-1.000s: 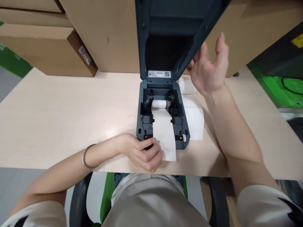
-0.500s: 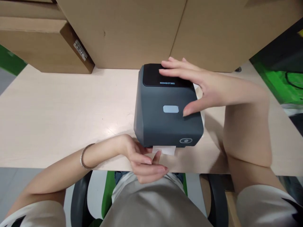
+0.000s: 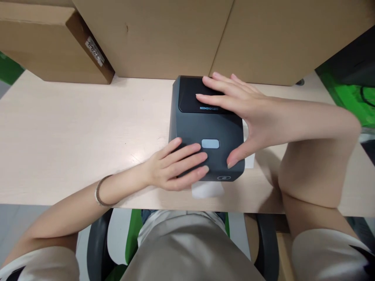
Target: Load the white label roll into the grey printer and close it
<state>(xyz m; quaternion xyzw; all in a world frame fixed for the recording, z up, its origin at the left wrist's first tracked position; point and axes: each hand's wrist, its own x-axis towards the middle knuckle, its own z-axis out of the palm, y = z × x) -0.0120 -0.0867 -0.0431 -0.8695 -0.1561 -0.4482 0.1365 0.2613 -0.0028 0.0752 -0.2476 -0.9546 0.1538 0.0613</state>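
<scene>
A dark grey label printer (image 3: 190,127) stands on the pale wooden table, with a glossy black panel, NIIMBOT lettering and a light blue button. My right hand (image 3: 246,107) lies spread over its top and right side, fingers on the black panel and thumb near the front right. Across the front left of the lid rests my left hand (image 3: 175,166), fingers stretched out and fingertips just left of the button. A white paper strip (image 3: 207,190) sticks out from under the printer's front edge. More white paper (image 3: 250,160) shows at its right side, partly hidden.
Large cardboard boxes (image 3: 164,39) line the table's back edge behind the printer. At the back left is a smaller cardboard box (image 3: 38,43) with a handwritten label. The table (image 3: 73,136) ends just before my body, and chair armrests (image 3: 99,246) sit below it.
My left hand has come up from the paper strip at the printer's front and now lies on the lid. The right hand stays on top, its thumb slightly lower. The printer has turned slightly.
</scene>
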